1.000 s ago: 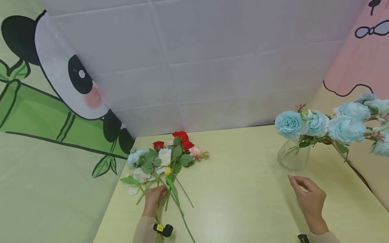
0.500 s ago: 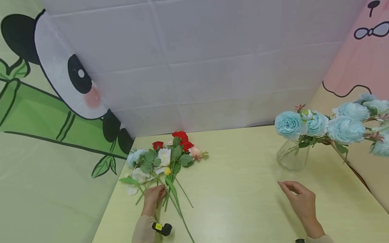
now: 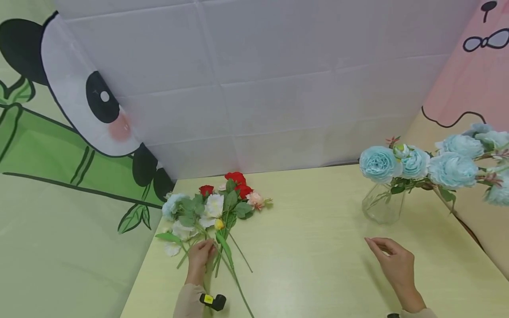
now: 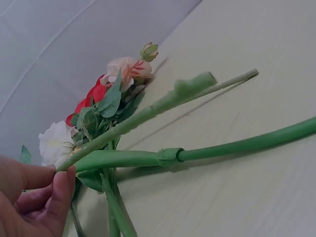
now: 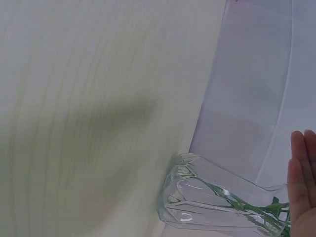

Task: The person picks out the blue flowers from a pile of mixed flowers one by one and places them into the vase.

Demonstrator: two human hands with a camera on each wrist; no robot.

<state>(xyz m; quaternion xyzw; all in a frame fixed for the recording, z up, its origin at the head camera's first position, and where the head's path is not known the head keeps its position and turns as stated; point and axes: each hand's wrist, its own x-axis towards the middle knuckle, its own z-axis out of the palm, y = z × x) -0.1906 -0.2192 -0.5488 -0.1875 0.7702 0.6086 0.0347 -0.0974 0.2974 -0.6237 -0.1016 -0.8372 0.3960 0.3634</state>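
Note:
My left hand (image 3: 200,256) pinches a green flower stem (image 4: 140,114) between thumb and fingertips. In the left wrist view the stem's thick cut end points up and right, over a brighter green stem (image 4: 247,143). A pale blue flower (image 3: 172,206), white flowers (image 3: 214,206), red roses (image 3: 237,178), a peach flower (image 3: 256,199) and a yellow bud (image 3: 219,224) lie in a bunch beyond the hand. My right hand (image 3: 395,263) hovers, holding nothing, its fingers loosely extended, in front of a clear glass vase (image 3: 377,210). Light blue flowers (image 3: 453,169) fill the vase and lean right.
The pale yellow table (image 3: 306,247) carries the loose bunch at left and the vase at right. A light grey sheet (image 3: 278,110) hangs along its back edge. A printed panda cloth (image 3: 79,97) hangs at left, a pink cloth (image 3: 473,84) at right.
My right hand has drawn back and left, away from the vase, then stayed nearly still. My left hand keeps its pinch, while the pale blue flower in the bunch has shifted slightly left.

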